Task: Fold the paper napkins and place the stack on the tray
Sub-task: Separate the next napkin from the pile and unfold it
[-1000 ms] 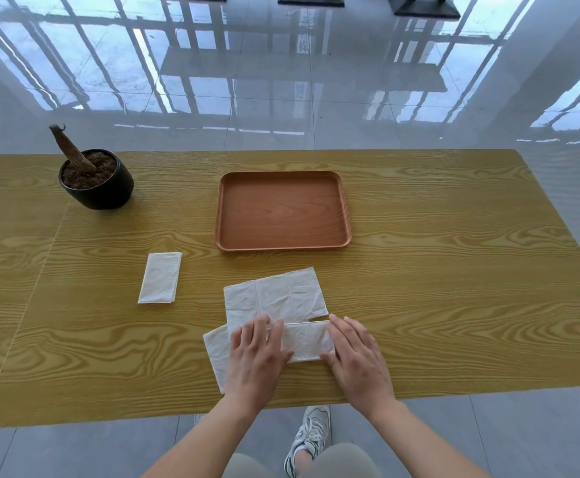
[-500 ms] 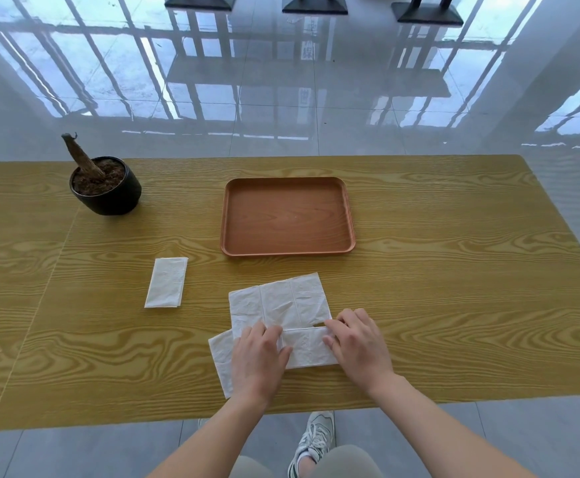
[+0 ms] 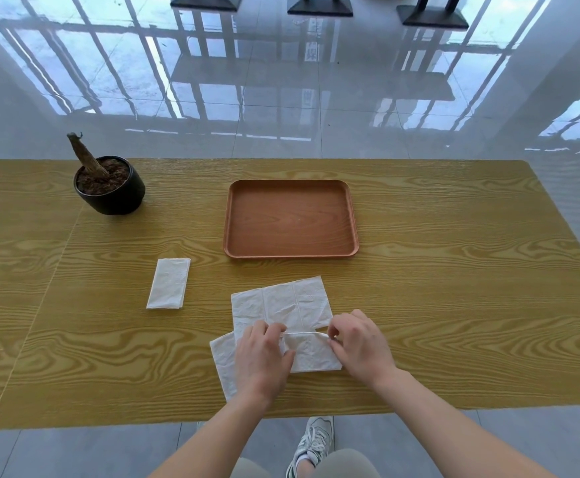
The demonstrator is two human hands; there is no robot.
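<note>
**White paper napkin (image 3: 311, 355) mid-fold, both hands on its far edge**

Napkin lies at near side of yellow wood-grain tabletop (image 3: 454, 305), right in front of the person. It partly covers two other white sheets: an open creased napkin (image 3: 281, 301) just behind it & another flat sheet (image 3: 223, 360) poking out under the left hand. One narrow folded white napkin (image 3: 168, 283) sits apart to the left. Brown rectangular wooden tray (image 3: 290, 219) is further back, centre, w/ nothing on it yet.

Step in hand, as I read it: turning the far edge over. To do it well:
- Lift only the top layer, w/o dragging the sheets below.
- Keep both pinches level so the edge stays straight.
- Bring corners onto matching corners before flattening, then run fingers along the crease from middle outwards.
- Thin tissue prob. tears or wrinkles if pulled sideways, so gentle tension only.
- Match the size of the folded one at left so the stack sits square.

Fingers: left hand (image 3: 262, 360) has fingers (image 3: 276, 330) curled, pinching the napkin's far edge at its left end. Right hand (image 3: 359, 346) does likewise, fingers (image 3: 333, 334) curled & pinching the right end. Edge is raised slightly off the surface between them. Neither hand is spread flat. Thumbs are partly hidden, so exact grip underneath: can't tell.

Black round plant pot w/ soil & a dry stump (image 3: 109, 188) stands far left, well clear.
</note>
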